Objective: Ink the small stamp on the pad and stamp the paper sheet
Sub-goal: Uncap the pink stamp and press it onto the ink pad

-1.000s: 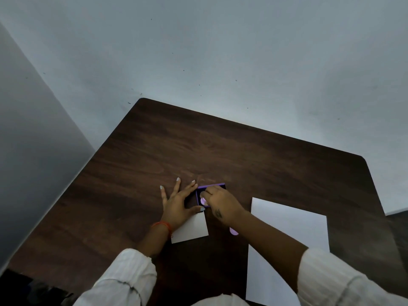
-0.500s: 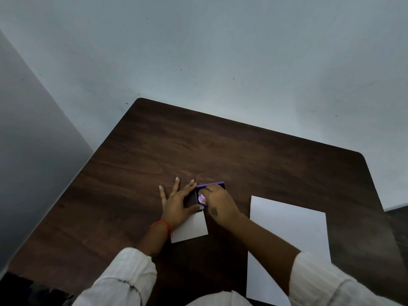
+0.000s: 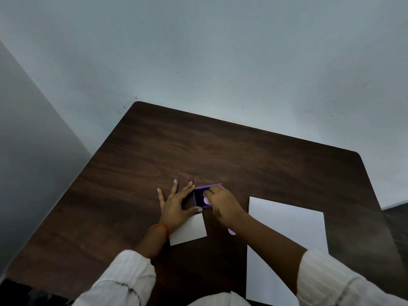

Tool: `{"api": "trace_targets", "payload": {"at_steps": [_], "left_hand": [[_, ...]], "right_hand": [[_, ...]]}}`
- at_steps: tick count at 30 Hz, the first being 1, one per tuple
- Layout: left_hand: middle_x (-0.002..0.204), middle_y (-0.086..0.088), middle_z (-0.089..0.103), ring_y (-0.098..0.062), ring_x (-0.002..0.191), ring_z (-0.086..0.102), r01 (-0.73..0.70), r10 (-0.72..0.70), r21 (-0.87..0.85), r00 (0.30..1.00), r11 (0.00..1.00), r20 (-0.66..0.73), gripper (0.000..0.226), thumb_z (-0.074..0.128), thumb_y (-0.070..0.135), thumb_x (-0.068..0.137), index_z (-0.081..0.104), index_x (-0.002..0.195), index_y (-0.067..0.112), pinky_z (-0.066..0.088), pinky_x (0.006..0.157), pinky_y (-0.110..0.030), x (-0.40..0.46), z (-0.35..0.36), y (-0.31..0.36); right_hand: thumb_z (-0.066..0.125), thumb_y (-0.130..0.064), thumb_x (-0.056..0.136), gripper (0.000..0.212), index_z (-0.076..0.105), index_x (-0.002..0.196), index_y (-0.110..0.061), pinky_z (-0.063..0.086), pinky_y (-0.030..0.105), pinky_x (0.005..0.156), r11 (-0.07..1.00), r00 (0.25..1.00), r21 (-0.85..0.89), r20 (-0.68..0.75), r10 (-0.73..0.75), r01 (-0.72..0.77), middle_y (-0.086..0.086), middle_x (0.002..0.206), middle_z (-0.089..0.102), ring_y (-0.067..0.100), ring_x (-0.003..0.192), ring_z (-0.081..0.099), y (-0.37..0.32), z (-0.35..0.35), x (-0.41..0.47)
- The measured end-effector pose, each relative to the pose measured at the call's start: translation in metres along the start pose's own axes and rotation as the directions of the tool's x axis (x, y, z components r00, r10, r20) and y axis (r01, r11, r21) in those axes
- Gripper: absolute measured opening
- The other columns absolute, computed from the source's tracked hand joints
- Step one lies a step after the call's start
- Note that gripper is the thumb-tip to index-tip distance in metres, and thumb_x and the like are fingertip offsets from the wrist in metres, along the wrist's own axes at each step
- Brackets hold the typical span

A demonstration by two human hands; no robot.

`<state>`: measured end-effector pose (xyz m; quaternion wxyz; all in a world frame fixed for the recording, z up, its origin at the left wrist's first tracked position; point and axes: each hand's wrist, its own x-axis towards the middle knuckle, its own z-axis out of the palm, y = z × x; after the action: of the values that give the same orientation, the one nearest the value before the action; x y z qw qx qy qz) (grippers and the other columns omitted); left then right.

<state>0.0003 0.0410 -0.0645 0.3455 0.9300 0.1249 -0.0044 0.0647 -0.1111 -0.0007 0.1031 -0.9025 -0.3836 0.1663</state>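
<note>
A small purple-framed ink pad with a dark centre lies on the brown table. My right hand is closed around a small pale purple stamp, pressing it down on the pad. My left hand lies flat with fingers spread, its thumb and forefinger against the pad's left and near sides. A large white paper sheet lies to the right, partly under my right forearm.
A small white card sits under my left wrist. A pale purple piece peeks out from beneath my right forearm. Grey walls rise behind and left of the table, whose far edge is rounded at the corners.
My right hand has stayed on the pad with the stamp, shifting only slightly. The purple piece under my forearm, hidden half a second ago, shows again. My left hand has not moved.
</note>
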Motion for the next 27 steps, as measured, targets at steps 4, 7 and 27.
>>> {"api": "trace_targets", "payload": {"at_steps": [4,7,27], "left_hand": [[0.15,0.016,0.031,-0.014,0.144,-0.004,-0.001,0.001,-0.007,1.0,1.0,0.0,0.074,0.065,0.053,0.072,0.033,0.137,0.037,-0.027,0.104,-0.053,0.0,0.0,0.0],[0.15,0.016,0.031,-0.014,0.144,-0.004,-0.002,0.002,-0.006,1.0,1.0,0.002,0.074,0.065,0.053,0.073,0.032,0.137,0.037,-0.027,0.104,-0.054,-0.001,-0.001,0.0],[0.149,0.017,0.032,-0.013,0.144,-0.003,0.0,0.0,-0.021,1.0,1.0,-0.007,0.074,0.066,0.053,0.071,0.034,0.136,0.038,-0.026,0.105,-0.054,-0.001,-0.001,0.002]], "right_hand": [[0.053,-0.003,0.085,0.021,0.057,0.105,0.003,0.043,0.041,0.092,0.983,0.983,0.128,-0.112,0.143,-0.129,0.023,0.112,0.058,0.034,0.106,0.053,-0.005,0.006,0.002],[0.048,-0.01,0.09,0.025,0.055,0.112,-0.003,0.041,0.036,0.1,0.997,1.0,0.069,0.001,0.021,-0.021,0.018,0.122,0.058,0.028,0.114,0.052,0.004,0.004,0.007],[0.05,-0.006,0.088,0.027,0.054,0.114,-0.003,0.042,0.039,0.1,0.998,0.998,-0.031,0.002,-0.058,0.058,0.018,0.123,0.057,0.031,0.116,0.05,0.002,0.002,0.006]]}}
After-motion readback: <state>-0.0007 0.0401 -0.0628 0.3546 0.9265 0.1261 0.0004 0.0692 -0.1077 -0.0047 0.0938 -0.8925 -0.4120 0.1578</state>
